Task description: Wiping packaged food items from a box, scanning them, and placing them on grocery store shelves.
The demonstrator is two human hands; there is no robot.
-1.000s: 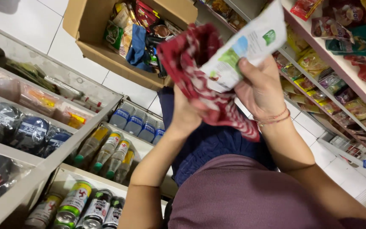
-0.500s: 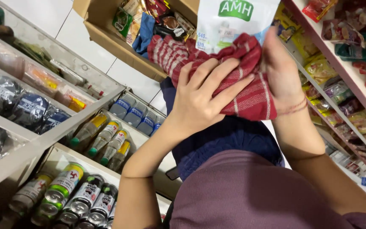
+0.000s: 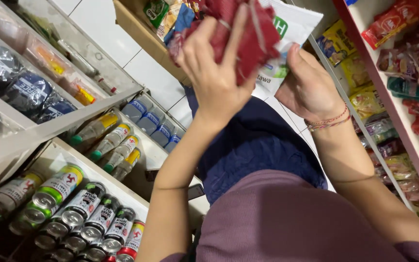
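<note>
Red checked cloth [image 3: 248, 34] was pressed by spread left-hand fingers [image 3: 209, 53] against a white pouch [image 3: 287, 43] pinched in the right hand [image 3: 311, 87], mid-wipe, likely needing a turn next.

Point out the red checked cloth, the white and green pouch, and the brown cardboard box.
Red checked cloth [image 3: 250, 36], head view, bunched middle.
White and green pouch [image 3: 294, 24], head view, upper face.
Brown cardboard box [image 3: 141, 34], head view, side wall.

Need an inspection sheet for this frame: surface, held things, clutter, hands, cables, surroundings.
Surface: white tiled floor below.
Held things: red cloth pressed against a white pouch.
Clutter: cardboard box full of packets.
Hands: left hand grips the cloth; right hand holds the pouch.
Cables: nothing seen.
Surroundings: shelf of cans and bottles on the left, snack packets racked on the right.
</note>
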